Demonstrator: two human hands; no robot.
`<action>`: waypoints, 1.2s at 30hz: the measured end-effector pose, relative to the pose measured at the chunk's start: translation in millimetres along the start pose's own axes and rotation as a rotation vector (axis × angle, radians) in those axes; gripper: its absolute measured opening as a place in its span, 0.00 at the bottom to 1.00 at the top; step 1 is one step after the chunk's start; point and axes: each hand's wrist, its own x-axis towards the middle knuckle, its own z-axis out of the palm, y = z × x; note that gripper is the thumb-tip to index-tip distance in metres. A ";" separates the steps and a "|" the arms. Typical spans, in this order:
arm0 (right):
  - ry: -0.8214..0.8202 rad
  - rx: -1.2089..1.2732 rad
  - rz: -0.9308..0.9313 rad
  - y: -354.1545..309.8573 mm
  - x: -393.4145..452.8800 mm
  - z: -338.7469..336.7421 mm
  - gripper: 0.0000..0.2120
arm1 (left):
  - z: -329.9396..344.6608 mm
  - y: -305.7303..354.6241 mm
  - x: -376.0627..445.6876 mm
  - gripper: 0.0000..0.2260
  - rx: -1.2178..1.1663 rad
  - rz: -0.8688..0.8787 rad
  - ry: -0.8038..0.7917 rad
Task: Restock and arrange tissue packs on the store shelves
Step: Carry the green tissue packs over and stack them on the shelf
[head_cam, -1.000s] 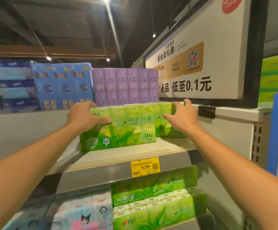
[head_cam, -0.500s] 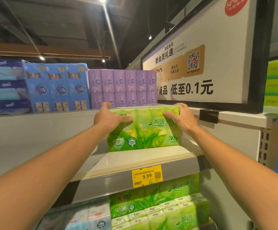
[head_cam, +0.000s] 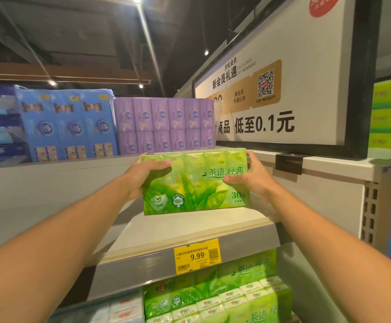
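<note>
You've got the green plastic-wrapped multipack of pocket tissues with the tea-leaf print (head_cam: 195, 181) pinned between both hands. Your left hand (head_cam: 143, 176) wraps the pack's left end, thumb laid across the front face and fingers tucked behind. Your right hand (head_cam: 251, 177) clamps the right end the same way, thumb on the front near the printed name.

The pack stands printed face toward you, long axis running left to right, parallel with the front lip of the pale grey metal shelf (head_cam: 189, 231). Its bottom edge looks right at the shelf board, though I can't tell if it's resting there or held just above. It's toward the back and right of that board, below the purple tissue multipack (head_cam: 164, 125) on the ledge behind.

Both hands are about equally far out, so neither end leads. I reckon the next move is a straight slide or set-down, keeping that long edge square to the lip. There's bare shelf on the left and in front, above the yellow price tag (head_cam: 196, 255).
</note>
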 end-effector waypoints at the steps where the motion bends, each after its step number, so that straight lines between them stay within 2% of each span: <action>1: -0.001 0.017 0.011 2.2 1.8 -0.3 0.40 | 1.3 -2.0 -0.2 0.45 0.001 -0.003 -0.005; 5: -0.006 0.081 0.037 6.6 7.9 -2.1 0.38 | 10.5 -6.2 -3.0 0.39 0.018 -0.009 -0.021; 9: -0.002 0.093 0.063 5.8 8.1 -5.1 0.36 | 15.8 -8.9 -2.9 0.54 0.008 0.005 0.005; 10: 0.000 0.102 0.068 4.4 7.3 -6.4 0.36 | 17.6 -8.6 -4.9 0.56 0.008 0.009 0.005; 16: 0.030 0.165 0.092 -12.5 -14.9 -21.3 0.34 | 45.3 -2.4 -42.0 0.33 -0.002 0.047 0.077; 21: 0.038 0.137 0.093 -22.0 -43.3 -39.0 0.33 | 60.9 -2.5 -72.4 0.25 -0.038 0.106 0.106; 24: 0.055 0.098 0.075 -26.0 -57.1 -50.9 0.35 | 68.8 -3.3 -84.7 0.28 -0.095 0.121 0.099; 30: 0.055 0.101 0.064 -28.0 -75.7 -68.1 0.35 | 84.9 -6.2 -99.0 0.34 -0.015 0.164 0.163; 36: 0.069 0.112 -0.003 -25.6 -80.2 -68.2 0.36 | 92.2 -8.1 -110.5 0.36 0.041 0.184 0.236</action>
